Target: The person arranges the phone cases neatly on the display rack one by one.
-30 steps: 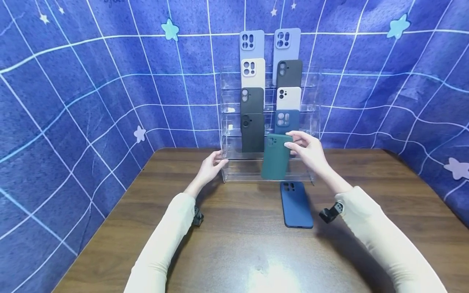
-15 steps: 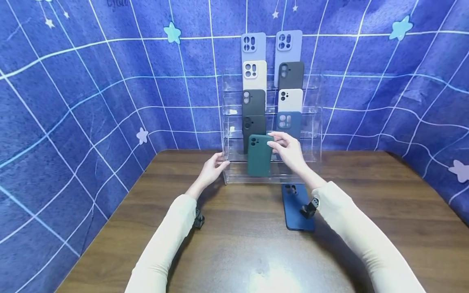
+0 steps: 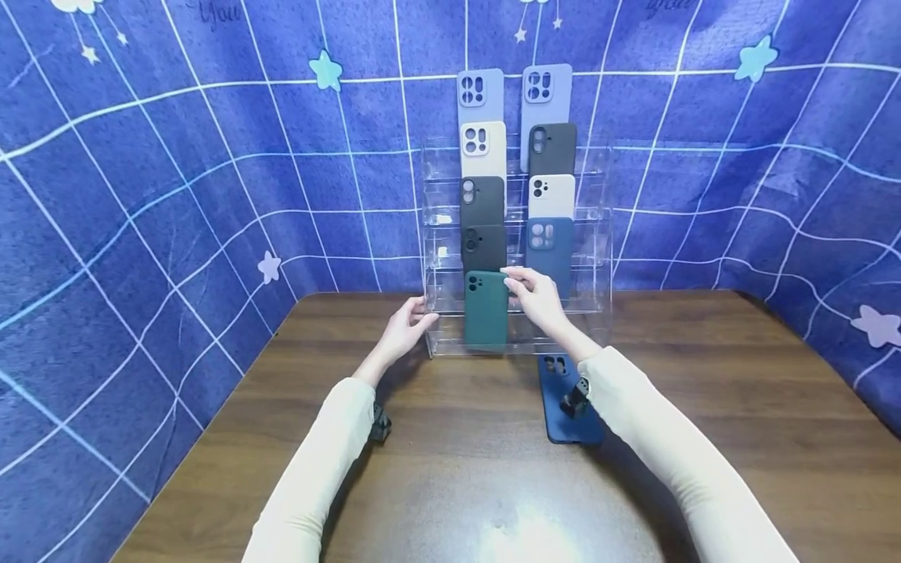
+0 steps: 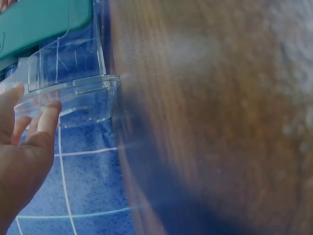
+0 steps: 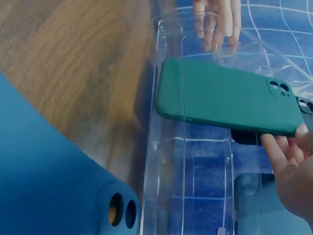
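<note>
My right hand [image 3: 538, 301] pinches the upper right edge of a green phone case [image 3: 486, 317], thumb in front. The case stands in the lowest tier of a clear acrylic display rack [image 3: 549, 346], on the left side. In the right wrist view, the green case [image 5: 220, 95] lies behind the rack's transparent front lip, with fingertips at its camera end. My left hand [image 3: 404, 327] holds the rack's left side edge. Close up in the left wrist view, the thumb and fingers of that left hand [image 4: 29, 147] are on either side of the clear panel.
Phone cases fill two columns above: lilac, cream, black, white and a blue one [image 3: 551, 250]. A dark blue case [image 3: 566, 428] lies flat on the wooden table [image 3: 436, 477], partly under the right wrist. A blue gridded cloth [image 3: 211, 195] hangs behind.
My right hand has carried the green phone case leftward, from the rack's right half to under the left column, and it now stands straighter. The left hand stays at the rack's edge.
</note>
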{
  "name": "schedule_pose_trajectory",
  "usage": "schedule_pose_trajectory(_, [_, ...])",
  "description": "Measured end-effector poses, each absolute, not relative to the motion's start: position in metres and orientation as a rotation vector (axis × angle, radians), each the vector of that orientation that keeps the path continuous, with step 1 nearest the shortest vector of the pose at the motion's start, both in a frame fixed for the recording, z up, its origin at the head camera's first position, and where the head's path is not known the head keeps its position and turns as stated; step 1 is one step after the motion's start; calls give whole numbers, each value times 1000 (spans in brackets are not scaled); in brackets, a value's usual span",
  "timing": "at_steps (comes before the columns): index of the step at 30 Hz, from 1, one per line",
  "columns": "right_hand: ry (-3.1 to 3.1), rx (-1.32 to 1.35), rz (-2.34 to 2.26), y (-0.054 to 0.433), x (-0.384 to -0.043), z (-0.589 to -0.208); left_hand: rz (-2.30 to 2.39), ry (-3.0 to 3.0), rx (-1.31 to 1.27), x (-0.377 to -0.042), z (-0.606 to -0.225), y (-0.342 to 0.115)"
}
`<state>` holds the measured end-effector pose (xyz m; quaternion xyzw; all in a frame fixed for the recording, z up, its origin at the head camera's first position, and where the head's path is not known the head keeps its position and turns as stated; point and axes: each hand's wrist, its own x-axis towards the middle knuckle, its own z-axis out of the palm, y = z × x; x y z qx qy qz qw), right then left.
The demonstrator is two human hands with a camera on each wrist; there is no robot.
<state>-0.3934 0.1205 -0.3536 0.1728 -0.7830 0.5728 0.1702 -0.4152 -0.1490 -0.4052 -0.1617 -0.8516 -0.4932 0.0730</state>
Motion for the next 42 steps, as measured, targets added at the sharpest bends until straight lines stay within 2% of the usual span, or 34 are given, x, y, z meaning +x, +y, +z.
schedule_pose_trajectory(10, [-2227,542,1404,124,-382,-348,-1487,-2559,-481,-418,-399,-151])
schedule_pose_trajectory(17, [-2288,566,1475,133,-345,-333,-1465,-2520,-531,-418,-405,-154])
schedule_pose_trajectory(29, [-2475,570,1344,175,-344,-373,-1481,-2584,-472,-416,-406,-153])
schedule_pose_trajectory(38, [-2527,611,1330,187,-299,-355,-1507,-2572,-490,-418,-406,-151])
schedule_pose_trajectory(42, [-2566,597,1314,194,-292,-360,-1513,-2566,-497,-418,-406,-151])
